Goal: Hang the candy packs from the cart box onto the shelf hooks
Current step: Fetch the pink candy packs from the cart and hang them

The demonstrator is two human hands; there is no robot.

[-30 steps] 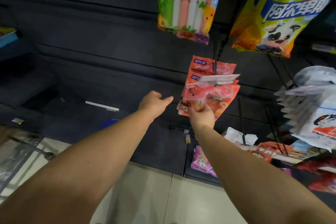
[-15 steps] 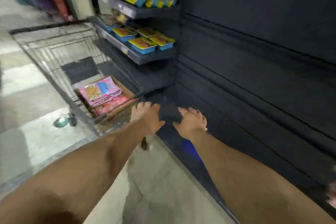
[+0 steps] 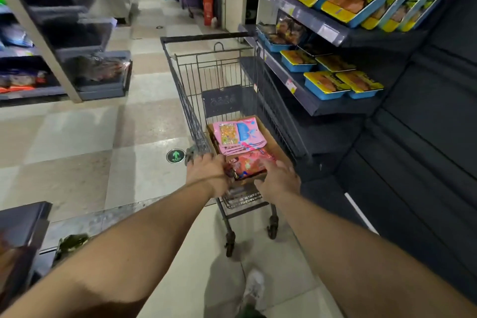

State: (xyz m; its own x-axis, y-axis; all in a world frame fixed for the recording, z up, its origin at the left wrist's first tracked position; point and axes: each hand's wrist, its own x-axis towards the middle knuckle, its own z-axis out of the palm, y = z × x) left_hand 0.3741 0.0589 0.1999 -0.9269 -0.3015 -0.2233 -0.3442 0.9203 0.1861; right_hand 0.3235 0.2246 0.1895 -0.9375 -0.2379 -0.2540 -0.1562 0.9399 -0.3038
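A wire shopping cart (image 3: 184, 95) stands in the aisle ahead of me. A brown cardboard box (image 3: 274, 147) sits in its near end. Pink candy packs (image 3: 240, 134) lie in the far half of the box and red candy packs (image 3: 249, 164) in the near half. My left hand (image 3: 206, 171) is at the left edge of the red packs, blurred, with its fingertips against them. My right hand (image 3: 279, 178) hovers over the box's near right corner, fingers spread and holding nothing. No shelf hooks are in view.
A dark shelf unit (image 3: 335, 108) with blue and yellow trays (image 3: 324, 84) runs close along the cart's right side. More shelving (image 3: 77, 64) lines the left of the tiled aisle. My shoe (image 3: 254, 285) shows below, behind the cart's wheels.
I let go of the hung red pack and turned left from the hooks to the cart. Both hands have travelled forward and now reach into the box.
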